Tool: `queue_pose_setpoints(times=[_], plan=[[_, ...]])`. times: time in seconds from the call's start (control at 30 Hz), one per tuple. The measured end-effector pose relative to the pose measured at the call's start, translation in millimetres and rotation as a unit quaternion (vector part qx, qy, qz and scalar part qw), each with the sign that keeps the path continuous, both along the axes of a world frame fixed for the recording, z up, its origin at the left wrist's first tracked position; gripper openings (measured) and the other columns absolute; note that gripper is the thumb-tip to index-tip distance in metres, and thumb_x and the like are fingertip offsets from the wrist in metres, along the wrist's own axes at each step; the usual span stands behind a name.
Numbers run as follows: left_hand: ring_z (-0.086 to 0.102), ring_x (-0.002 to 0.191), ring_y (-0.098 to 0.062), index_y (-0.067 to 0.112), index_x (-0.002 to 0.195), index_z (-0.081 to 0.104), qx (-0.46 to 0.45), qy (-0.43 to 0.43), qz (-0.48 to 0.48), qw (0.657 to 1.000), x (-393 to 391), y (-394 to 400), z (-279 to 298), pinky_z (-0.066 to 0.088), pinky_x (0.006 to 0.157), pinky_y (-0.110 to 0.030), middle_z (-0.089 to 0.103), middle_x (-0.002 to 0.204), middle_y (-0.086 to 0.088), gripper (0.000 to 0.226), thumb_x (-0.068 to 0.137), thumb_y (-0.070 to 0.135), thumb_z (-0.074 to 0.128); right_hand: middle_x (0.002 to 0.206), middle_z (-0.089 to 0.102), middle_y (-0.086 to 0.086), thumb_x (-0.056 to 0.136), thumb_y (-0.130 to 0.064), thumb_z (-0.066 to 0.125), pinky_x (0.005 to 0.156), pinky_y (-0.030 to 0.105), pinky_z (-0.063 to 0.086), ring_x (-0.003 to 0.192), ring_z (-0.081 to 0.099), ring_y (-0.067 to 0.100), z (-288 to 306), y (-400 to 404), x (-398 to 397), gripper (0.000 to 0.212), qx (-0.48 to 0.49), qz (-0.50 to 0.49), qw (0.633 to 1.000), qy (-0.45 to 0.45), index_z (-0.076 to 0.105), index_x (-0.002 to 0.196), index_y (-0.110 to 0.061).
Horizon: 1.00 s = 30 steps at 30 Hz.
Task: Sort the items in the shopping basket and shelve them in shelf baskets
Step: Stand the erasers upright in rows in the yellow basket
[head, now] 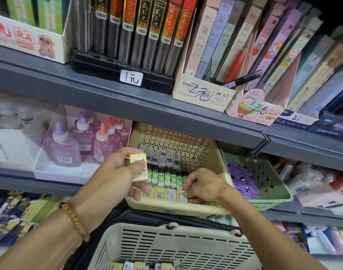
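Note:
My left hand (120, 172) grips a small stack of yellow eraser packs (138, 167) in front of the cream perforated shelf basket (211, 152). My right hand (203, 187) reaches into the basket's front row and pinches a yellow eraser pack (182, 197) there. Inside lie a back row of white-purple erasers (160, 155), a middle row of green ones (166, 177) and a front row of yellow ones (160, 192). The cream shopping basket (174, 244) sits below, with several erasers (145, 266) at its bottom.
A green shelf basket (264, 178) with purple packs stands to the right of the cream one. Pink and purple glue bottles (84, 141) fill a tray to the left. The grey shelf above (127, 102) carries pencil-lead boxes and price tags.

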<state>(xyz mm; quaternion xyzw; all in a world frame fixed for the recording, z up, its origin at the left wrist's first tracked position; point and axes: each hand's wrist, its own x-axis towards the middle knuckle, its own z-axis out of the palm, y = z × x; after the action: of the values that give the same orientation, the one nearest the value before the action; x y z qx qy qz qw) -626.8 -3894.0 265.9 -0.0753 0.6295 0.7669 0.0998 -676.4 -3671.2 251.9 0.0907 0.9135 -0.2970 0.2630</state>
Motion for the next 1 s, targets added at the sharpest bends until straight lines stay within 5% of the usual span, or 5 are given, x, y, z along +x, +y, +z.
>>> queue_pose_setpoints(times=[0.3, 0.5, 0.67, 0.8, 1.0], plan=[[0.073, 0.066, -0.03, 0.016, 0.105, 0.059, 0.016, 0.035, 0.023, 0.999, 4.8, 2.5, 0.6, 0.059, 0.053, -0.027, 0.065, 0.094, -0.009, 0.02, 0.089, 0.004, 0.062, 0.088, 0.072, 0.0, 0.093, -0.011, 0.061, 0.064, 0.026, 0.059, 0.065, 0.07, 0.007, 3.3, -4.1, 2.0, 0.01, 0.039, 0.023, 0.997, 0.056, 0.066, 0.087, -0.016], [0.073, 0.064, -0.03, 0.015, 0.099, 0.064, -0.017, 0.057, 0.005, 0.998, 7.5, 5.1, -4.0, 0.059, 0.053, -0.026, 0.072, 0.077, -0.001, 0.017, 0.086, 0.006, 0.067, 0.087, 0.074, 0.0, 0.092, -0.02, 0.067, 0.055, 0.022, 0.053, 0.066, 0.066, 0.012, 30.9, -40.6, 19.1, 0.012, -0.329, 0.026, 0.932, 0.147, 0.071, 0.103, -0.016], [0.073, 0.062, -0.028, 0.018, 0.095, 0.066, -0.071, 0.07, 0.017, 0.995, 12.7, 3.1, -8.9, 0.06, 0.055, -0.031, 0.073, 0.08, 0.007, 0.012, 0.086, 0.01, 0.068, 0.073, 0.07, 0.005, 0.087, 0.0, 0.068, 0.057, 0.02, 0.054, 0.062, 0.062, 0.014, 32.0, -62.3, 17.9, 0.01, -0.375, 0.039, 0.921, 0.101, 0.072, 0.093, -0.008], [0.072, 0.063, -0.015, 0.03, 0.083, 0.07, -0.161, 0.126, 0.104, 0.973, 16.5, -15.9, -17.1, 0.057, 0.059, -0.033, 0.07, 0.082, 0.012, 0.014, 0.09, 0.02, 0.063, 0.073, 0.07, 0.009, 0.087, 0.0, 0.068, 0.056, 0.018, 0.054, 0.057, 0.065, 0.011, 22.5, -58.1, 1.6, 0.007, -0.295, -0.026, 0.952, 0.083, 0.068, 0.094, -0.002], [0.071, 0.075, -0.007, 0.034, 0.089, 0.068, -0.152, 0.137, 0.14, 0.969, 36.0, -23.3, -29.3, 0.053, 0.056, -0.021, 0.072, 0.08, 0.016, 0.019, 0.095, 0.023, 0.053, 0.07, 0.068, 0.005, 0.093, -0.004, 0.063, 0.057, 0.021, 0.055, 0.057, 0.065, 0.008, -9.6, -77.9, -11.0, 0.01, -0.14, 0.07, 0.988, -0.001, 0.067, 0.086, -0.01]])
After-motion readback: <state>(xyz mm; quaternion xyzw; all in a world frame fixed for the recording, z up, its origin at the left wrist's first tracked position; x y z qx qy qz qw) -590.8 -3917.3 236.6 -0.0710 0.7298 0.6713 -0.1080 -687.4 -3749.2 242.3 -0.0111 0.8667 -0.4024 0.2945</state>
